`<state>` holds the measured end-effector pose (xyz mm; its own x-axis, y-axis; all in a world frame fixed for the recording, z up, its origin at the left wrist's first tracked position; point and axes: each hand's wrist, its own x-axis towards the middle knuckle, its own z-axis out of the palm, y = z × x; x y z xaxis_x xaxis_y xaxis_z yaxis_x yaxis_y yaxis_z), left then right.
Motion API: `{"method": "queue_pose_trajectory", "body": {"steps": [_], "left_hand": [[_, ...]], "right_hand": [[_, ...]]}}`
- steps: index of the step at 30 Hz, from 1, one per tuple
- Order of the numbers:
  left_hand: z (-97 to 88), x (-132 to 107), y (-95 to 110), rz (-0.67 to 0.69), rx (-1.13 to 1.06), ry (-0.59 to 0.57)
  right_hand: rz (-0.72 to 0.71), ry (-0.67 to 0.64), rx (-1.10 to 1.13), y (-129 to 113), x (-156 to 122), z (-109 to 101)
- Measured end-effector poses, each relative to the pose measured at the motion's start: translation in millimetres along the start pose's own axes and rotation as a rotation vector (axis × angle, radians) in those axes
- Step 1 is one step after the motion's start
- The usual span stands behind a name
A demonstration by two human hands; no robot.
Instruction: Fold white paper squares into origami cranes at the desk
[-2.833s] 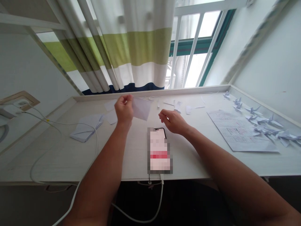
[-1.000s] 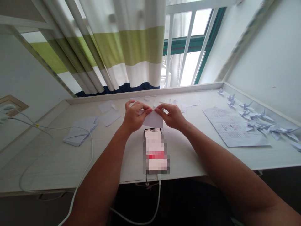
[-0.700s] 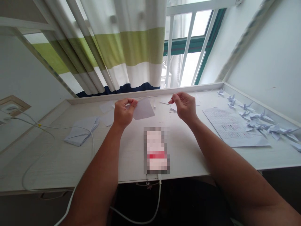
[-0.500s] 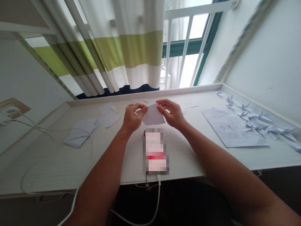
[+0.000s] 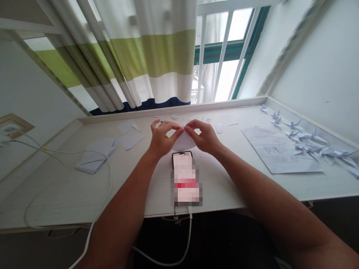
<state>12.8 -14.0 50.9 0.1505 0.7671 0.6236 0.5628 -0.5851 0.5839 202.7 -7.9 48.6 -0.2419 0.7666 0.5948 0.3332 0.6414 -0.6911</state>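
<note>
Pinching 1 white paper sheet [image 5: 183, 143] by its far edge, the left hand [image 5: 164, 139] and right hand [image 5: 204, 137] meet, fingers clamped on it, just beyond the smartphone [image 5: 185, 179] on the white desk [image 5: 218, 188].

A phone [image 5: 186, 177] lies on the tabletop [image 5: 215, 190], before the sheet [image 5: 183, 143] between left hand [image 5: 163, 139] and right hand [image 5: 206, 137]; a paper stack [image 5: 97, 155] lies left, a page [image 5: 280, 151] right, paper cranes [image 5: 313, 138] beyond it.
</note>
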Motion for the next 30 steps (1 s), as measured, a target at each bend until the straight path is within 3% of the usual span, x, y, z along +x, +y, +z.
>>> {"method": "queue_pose_trajectory", "body": {"steps": [8, 13, 19, 23, 27, 30], "left_hand": [[0.3, 1, 4, 0.086, 0.11, -0.01], [-3.0, 1, -6, 0.102, 0.181, -0.014], [-4.1, 1, -11, 0.176, 0.34, -0.087], [-11.4, 2, -18, 0.193, 0.398, -0.069], [-18.5, 5, -32, 0.102, 0.356, 0.045], [-13.2, 6, -30, -0.042, 0.106, 0.107]], "right_hand": [[0.005, 0.113, -0.028, -5, 0, 0], [0.089, 0.26, -0.01, 1, 5, -9], [0.066, 0.303, -0.004, 4, 8, -13], [0.087, 0.373, 0.044, 11, 12, -19], [0.094, 0.579, 0.08, 20, 19, -31], [0.115, 0.568, 0.152, 22, 20, -29]]}}
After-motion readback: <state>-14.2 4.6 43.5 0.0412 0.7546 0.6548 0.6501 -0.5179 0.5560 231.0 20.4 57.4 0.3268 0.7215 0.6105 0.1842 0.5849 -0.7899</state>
